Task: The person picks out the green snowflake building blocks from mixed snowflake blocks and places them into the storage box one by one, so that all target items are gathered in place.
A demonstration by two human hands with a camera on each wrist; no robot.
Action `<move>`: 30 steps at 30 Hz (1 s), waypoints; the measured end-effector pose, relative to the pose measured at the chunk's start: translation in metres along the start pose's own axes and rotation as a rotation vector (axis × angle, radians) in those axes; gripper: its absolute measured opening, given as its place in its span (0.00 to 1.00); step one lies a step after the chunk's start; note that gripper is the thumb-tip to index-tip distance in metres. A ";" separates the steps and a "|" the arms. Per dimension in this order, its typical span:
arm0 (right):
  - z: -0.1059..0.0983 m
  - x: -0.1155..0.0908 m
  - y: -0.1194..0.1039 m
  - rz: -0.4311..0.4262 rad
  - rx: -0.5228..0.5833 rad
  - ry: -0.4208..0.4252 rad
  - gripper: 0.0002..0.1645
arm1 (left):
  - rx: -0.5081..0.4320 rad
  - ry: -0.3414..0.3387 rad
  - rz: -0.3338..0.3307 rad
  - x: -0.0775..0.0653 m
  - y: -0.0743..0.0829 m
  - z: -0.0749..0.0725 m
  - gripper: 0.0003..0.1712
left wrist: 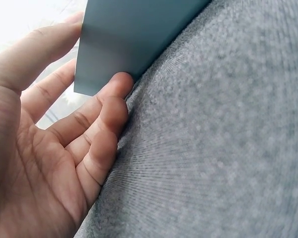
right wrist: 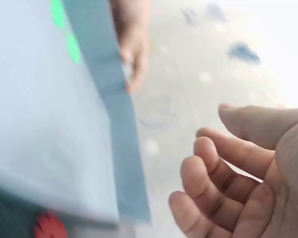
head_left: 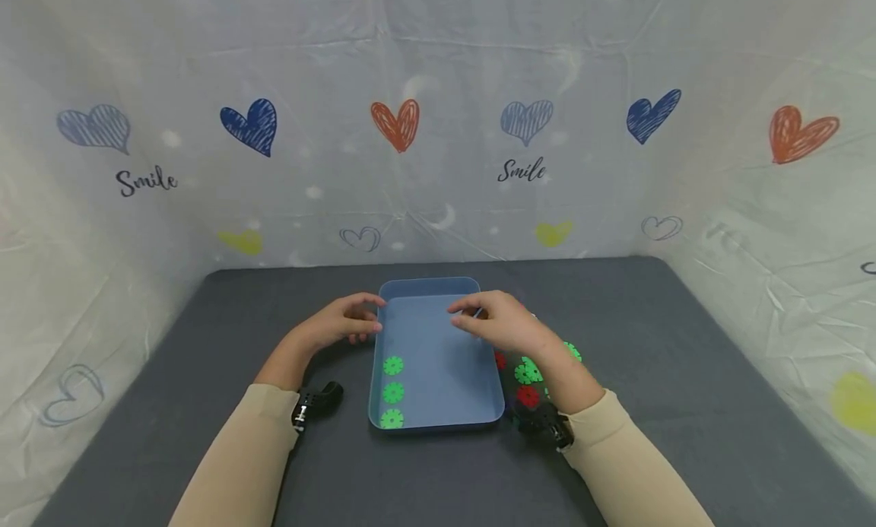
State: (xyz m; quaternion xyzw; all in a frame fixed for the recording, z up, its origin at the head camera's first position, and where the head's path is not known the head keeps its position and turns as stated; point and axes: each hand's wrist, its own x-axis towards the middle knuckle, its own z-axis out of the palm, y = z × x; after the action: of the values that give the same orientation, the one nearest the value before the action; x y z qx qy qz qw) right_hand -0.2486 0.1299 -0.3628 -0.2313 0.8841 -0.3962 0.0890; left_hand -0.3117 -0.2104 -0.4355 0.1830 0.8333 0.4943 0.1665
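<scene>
A shallow blue tray (head_left: 438, 417) lies on the dark cloth. Three green notched discs (head_left: 393, 392) form a column along its left side. My left hand (head_left: 342, 322) is at the tray's left wall; in the left wrist view the thumb and fingertips meet the wall (left wrist: 119, 44), with the fingers loosely bent. Above the tray's upper right part hovers my right hand (head_left: 499, 318), with its thumb and forefinger apart. The right wrist view shows its loosely curved fingers (right wrist: 196, 178) holding nothing.
Red notched discs (head_left: 528, 396) and more green ones (head_left: 525, 371) lie on the cloth right of the tray, partly hidden by the right forearm. Behind the table (head_left: 274, 299) hangs a pale curtain (head_left: 452, 55) printed with hearts.
</scene>
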 end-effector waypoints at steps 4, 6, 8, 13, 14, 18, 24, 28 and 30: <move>-0.028 -0.008 0.017 0.034 0.028 0.012 0.18 | 0.000 0.002 0.005 0.000 0.000 0.001 0.31; -0.040 -0.012 0.023 0.047 0.032 0.014 0.18 | 0.004 0.003 0.010 0.000 0.000 0.001 0.31; -0.050 -0.016 0.030 0.059 0.043 0.008 0.17 | 0.004 0.004 0.014 0.001 -0.001 0.001 0.32; -0.070 -0.025 0.048 0.090 0.052 -0.029 0.18 | 0.007 0.001 0.020 0.002 0.002 0.001 0.32; -0.073 -0.027 0.052 0.102 0.057 -0.036 0.19 | 0.008 0.001 0.019 0.002 0.003 0.001 0.32; -0.084 -0.035 0.071 0.152 0.064 -0.060 0.22 | 0.009 0.004 0.014 0.002 0.003 0.000 0.32; -0.094 -0.045 0.099 0.237 0.121 -0.119 0.23 | -0.015 -0.019 0.018 0.001 0.001 -0.001 0.32; -0.093 -0.048 0.114 0.288 0.153 -0.175 0.22 | -0.026 -0.023 0.014 -0.001 0.001 -0.001 0.33; -0.091 -0.049 0.120 0.317 0.167 -0.189 0.21 | -0.018 -0.023 0.017 -0.001 0.002 -0.001 0.33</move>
State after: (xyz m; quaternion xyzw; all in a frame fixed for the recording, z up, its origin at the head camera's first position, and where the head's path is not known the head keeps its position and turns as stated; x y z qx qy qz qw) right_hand -0.2776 0.2828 -0.3917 -0.1172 0.8611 -0.4258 0.2519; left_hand -0.3108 -0.2114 -0.4331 0.1944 0.8253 0.5009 0.1736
